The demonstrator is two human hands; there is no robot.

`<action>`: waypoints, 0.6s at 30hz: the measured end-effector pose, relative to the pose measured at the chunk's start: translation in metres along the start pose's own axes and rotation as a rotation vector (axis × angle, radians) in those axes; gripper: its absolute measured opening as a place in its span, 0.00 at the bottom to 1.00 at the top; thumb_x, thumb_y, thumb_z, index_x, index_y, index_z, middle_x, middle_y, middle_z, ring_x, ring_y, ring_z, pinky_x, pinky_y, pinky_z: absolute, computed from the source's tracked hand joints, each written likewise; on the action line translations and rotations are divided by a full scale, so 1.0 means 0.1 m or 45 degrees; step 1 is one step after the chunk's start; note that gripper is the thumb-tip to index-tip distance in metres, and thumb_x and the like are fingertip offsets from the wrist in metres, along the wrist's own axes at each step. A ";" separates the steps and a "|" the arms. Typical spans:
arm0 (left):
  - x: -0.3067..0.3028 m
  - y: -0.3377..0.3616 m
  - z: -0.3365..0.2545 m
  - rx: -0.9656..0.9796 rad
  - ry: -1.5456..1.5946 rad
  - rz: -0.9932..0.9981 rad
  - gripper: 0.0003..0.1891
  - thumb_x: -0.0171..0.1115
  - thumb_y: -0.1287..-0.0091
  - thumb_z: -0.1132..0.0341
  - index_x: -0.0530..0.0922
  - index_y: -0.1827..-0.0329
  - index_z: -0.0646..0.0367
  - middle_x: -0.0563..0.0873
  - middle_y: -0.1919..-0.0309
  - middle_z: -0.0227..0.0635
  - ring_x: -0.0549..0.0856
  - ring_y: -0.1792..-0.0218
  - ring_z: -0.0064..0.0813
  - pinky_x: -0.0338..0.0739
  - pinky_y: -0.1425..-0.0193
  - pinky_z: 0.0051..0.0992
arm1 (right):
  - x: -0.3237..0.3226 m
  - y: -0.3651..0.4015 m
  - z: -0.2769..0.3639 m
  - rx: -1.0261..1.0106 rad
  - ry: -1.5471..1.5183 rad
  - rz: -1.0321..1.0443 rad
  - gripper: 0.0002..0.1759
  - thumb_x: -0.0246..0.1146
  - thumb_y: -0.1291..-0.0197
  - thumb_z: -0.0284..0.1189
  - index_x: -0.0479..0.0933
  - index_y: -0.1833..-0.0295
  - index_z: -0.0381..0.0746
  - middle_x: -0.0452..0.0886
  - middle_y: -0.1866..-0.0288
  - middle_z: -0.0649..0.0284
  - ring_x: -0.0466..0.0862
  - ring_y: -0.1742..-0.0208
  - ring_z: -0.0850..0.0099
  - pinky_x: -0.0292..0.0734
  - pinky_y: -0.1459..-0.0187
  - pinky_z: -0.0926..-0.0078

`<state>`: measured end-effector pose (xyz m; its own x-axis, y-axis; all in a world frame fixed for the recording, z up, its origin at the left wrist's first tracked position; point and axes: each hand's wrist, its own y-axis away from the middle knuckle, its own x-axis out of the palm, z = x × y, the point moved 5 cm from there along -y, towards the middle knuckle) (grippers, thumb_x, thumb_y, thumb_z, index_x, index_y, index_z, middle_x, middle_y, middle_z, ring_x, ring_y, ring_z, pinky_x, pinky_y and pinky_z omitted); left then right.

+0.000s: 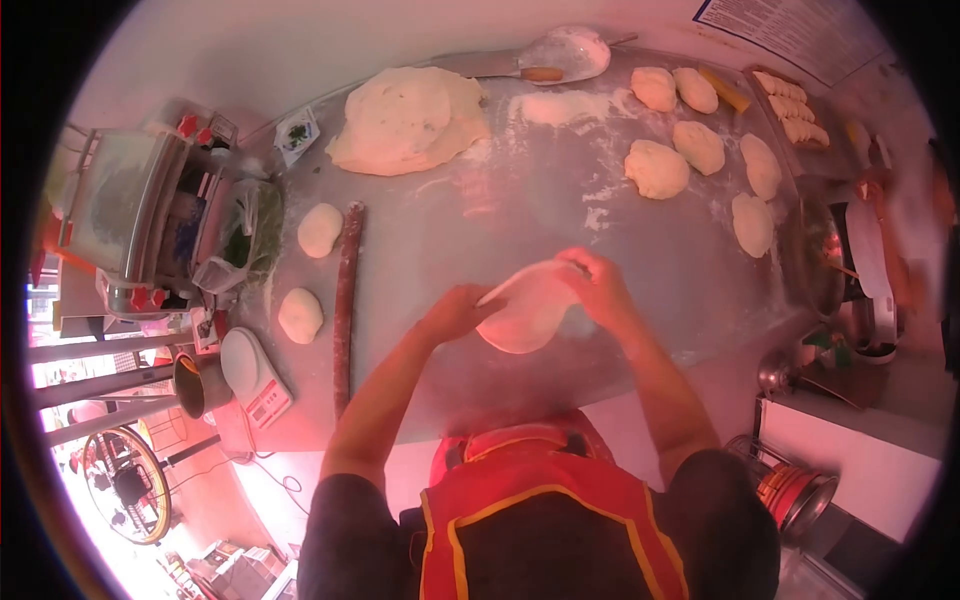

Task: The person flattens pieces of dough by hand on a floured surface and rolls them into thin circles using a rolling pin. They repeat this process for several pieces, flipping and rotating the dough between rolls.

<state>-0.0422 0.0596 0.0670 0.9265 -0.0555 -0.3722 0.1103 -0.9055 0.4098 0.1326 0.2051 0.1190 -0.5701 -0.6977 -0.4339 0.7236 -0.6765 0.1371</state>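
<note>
A thin, flattened piece of dough (525,315) hangs between my two hands above the metal table (430,235). My left hand (460,312) pinches its left edge. At its upper right edge, my right hand (592,280) grips it with the fingers closed. Left of my left hand lies a long, flour-dusted rolling pin (347,300). Beyond the pin are two small dough balls, one (320,230) farther away and one (300,315) nearer to me.
A large dough mass (410,120) lies at the back left, with a metal scoop (575,58) to its right. Several dough pieces (657,168) sit at the right. A scale (255,375) stands at the left edge. Another person's arm (890,240) shows at far right.
</note>
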 end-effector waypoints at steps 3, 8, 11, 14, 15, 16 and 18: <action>0.08 -0.16 -0.12 0.011 0.098 -0.078 0.16 0.62 0.32 0.59 0.84 0.48 0.59 0.88 0.61 0.48 0.88 0.57 0.48 0.81 0.51 0.38 | 0.06 0.26 -0.58 0.174 -0.389 -0.625 0.22 0.63 0.34 0.38 0.77 0.38 0.43 0.82 0.45 0.57 0.82 0.46 0.71 0.77 0.49 0.72; 0.65 -0.45 -1.27 0.308 -1.135 0.269 0.12 0.64 0.36 0.60 0.83 0.61 0.61 0.86 0.65 0.42 0.87 0.61 0.47 0.80 0.61 0.44 | 0.60 0.46 -0.61 0.600 -2.110 -0.247 0.20 0.59 0.29 0.43 0.77 0.38 0.46 0.80 0.42 0.64 0.80 0.43 0.75 0.77 0.49 0.75; 1.13 -0.36 -1.59 0.444 -0.939 0.345 0.12 0.65 0.35 0.59 0.83 0.57 0.59 0.86 0.63 0.43 0.87 0.59 0.46 0.80 0.59 0.43 | 0.49 0.46 -0.55 0.547 -2.302 -0.088 0.20 0.59 0.29 0.42 0.77 0.37 0.45 0.80 0.41 0.63 0.80 0.43 0.74 0.77 0.47 0.74; 1.35 -0.60 -1.20 0.440 -0.668 0.183 0.14 0.64 0.35 0.58 0.84 0.54 0.56 0.87 0.60 0.44 0.87 0.59 0.44 0.80 0.55 0.42 | 0.31 0.54 -0.73 0.467 -2.226 -0.176 0.21 0.58 0.29 0.42 0.76 0.37 0.44 0.80 0.41 0.63 0.80 0.42 0.73 0.76 0.46 0.72; 1.27 -0.80 -0.76 0.369 -0.635 0.028 0.17 0.61 0.33 0.56 0.79 0.48 0.59 0.82 0.53 0.46 0.82 0.51 0.45 0.74 0.48 0.42 | 0.25 0.59 -0.79 0.453 -2.187 -0.215 0.21 0.58 0.29 0.42 0.76 0.37 0.44 0.80 0.41 0.63 0.80 0.42 0.72 0.76 0.46 0.72; 0.99 -1.01 -0.31 0.311 -0.826 -0.177 0.22 0.58 0.31 0.55 0.73 0.42 0.62 0.77 0.46 0.48 0.76 0.44 0.46 0.68 0.41 0.41 | 0.18 0.65 -0.84 0.435 -2.148 -0.259 0.21 0.58 0.29 0.41 0.75 0.37 0.44 0.80 0.40 0.63 0.80 0.42 0.72 0.76 0.46 0.71; 0.17 -1.37 0.56 0.099 -1.209 -0.602 0.31 0.53 0.27 0.52 0.63 0.30 0.67 0.67 0.32 0.52 0.65 0.30 0.47 0.56 0.27 0.40 | 0.05 0.77 -0.96 0.403 -2.066 -0.348 0.21 0.58 0.29 0.41 0.75 0.36 0.43 0.80 0.40 0.62 0.80 0.41 0.71 0.76 0.45 0.70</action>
<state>-0.0614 0.1590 -0.0422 0.1311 0.0338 -0.9908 0.3311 -0.9435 0.0116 0.2230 0.1720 0.0423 -0.5878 0.0730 0.8057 0.5557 -0.6874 0.4677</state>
